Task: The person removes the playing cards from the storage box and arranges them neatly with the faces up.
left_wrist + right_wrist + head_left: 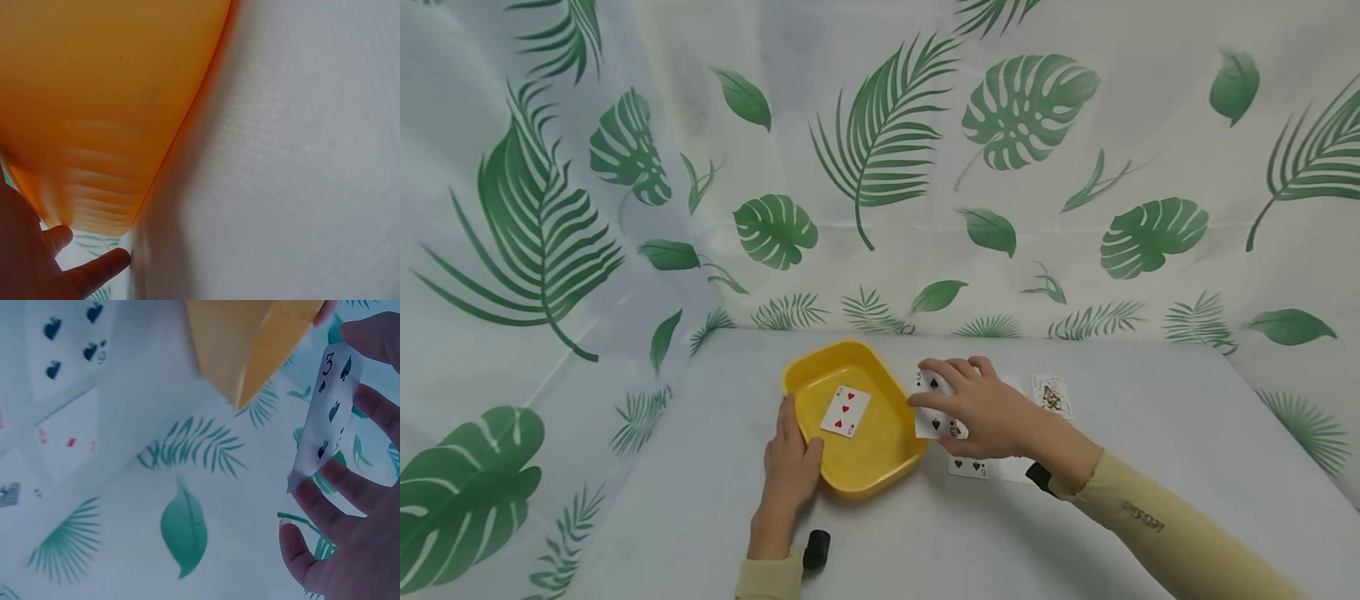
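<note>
My right hand pinches a three of spades playing card between the thumb and fingertips. In the head view it is just right of a yellow tray, close to the rim. A three of hearts card lies face up inside the tray. My left hand rests against the tray's left side, fingers extended along the outer wall. The left wrist view shows that hand with spread fingers beside the tray's orange-looking side.
Face-up cards lie on the white table to the right of the tray, partly under my right hand: a spade card, a figure card and a diamond card. A leaf-print curtain stands behind the table.
</note>
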Available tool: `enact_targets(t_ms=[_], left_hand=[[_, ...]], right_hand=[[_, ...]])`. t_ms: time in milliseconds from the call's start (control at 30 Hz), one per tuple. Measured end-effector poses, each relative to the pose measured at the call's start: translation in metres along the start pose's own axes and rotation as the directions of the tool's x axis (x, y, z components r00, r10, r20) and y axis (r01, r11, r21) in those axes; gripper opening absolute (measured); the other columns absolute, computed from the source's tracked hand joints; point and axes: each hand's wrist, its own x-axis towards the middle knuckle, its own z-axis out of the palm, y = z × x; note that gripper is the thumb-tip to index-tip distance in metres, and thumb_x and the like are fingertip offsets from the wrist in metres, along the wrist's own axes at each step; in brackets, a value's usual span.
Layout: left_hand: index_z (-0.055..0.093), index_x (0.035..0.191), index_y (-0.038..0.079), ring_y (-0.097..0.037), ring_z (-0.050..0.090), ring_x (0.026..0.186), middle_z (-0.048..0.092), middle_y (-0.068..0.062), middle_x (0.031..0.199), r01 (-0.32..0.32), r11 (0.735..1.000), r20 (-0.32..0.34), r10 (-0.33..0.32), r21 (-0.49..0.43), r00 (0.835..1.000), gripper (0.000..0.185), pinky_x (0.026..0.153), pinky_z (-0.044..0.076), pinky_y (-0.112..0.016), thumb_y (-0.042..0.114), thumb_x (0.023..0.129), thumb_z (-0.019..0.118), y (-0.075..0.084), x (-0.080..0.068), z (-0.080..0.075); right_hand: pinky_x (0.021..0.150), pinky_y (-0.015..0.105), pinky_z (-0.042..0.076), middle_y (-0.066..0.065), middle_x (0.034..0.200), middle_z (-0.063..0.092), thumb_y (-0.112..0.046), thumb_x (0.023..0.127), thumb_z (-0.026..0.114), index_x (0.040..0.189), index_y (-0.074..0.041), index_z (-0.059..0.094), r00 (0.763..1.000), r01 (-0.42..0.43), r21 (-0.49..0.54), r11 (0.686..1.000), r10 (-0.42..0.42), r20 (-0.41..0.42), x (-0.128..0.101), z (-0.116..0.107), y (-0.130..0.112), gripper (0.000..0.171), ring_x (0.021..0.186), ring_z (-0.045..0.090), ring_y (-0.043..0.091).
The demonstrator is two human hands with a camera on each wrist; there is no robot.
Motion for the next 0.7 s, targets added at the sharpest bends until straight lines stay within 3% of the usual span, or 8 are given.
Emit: enact_targets(t_ms=[167, 367, 700], left_hand=[[0.003, 0.162, 0.009, -0.039, 0.023, 0.148, 0.011, -0.016, 0.167, -0.005, 1.000, 0.005, 0.005, 0.003, 1.000, 0.080, 0.116, 0.007, -0.062, 0.015, 0.095, 0.045, 0.000, 0.001, -0.001], [0.001, 0.162, 0.010, -0.037, 0.021, 0.149, 0.008, -0.014, 0.168, 0.017, 1.000, 0.013, -0.017, 0.005, 1.000, 0.081, 0.117, 0.006, -0.061, 0.015, 0.096, 0.046, 0.002, 0.002, -0.003], [0.001, 0.163, 0.010, -0.037, 0.021, 0.149, 0.008, -0.014, 0.168, 0.024, 1.000, 0.015, -0.024, -0.002, 1.000, 0.081, 0.117, 0.005, -0.061, 0.016, 0.095, 0.046, 0.002, 0.002, -0.002]], right_hand=[[0.102, 0.060, 0.033, 0.014, 0.153, 0.040, -0.039, 0.083, 0.079, 0.135, -0.031, 0.061, 0.997, -0.071, 0.044, 0.996, 0.071, 0.017, -0.026, 0.004, -0.005, 0.056, 0.131, 0.043, 0.036], [0.099, 0.062, 0.034, 0.015, 0.148, 0.045, -0.036, 0.081, 0.080, 0.134, -0.032, 0.062, 0.991, -0.135, 0.119, 0.984, 0.132, 0.033, -0.056, 0.027, -0.018, 0.056, 0.125, 0.049, 0.037], [0.098, 0.060, 0.036, 0.009, 0.145, 0.050, -0.041, 0.082, 0.079, 0.134, -0.033, 0.060, 0.950, -0.239, 0.202, 0.950, 0.185, 0.253, -0.085, 0.060, -0.051, 0.056, 0.125, 0.051, 0.033]])
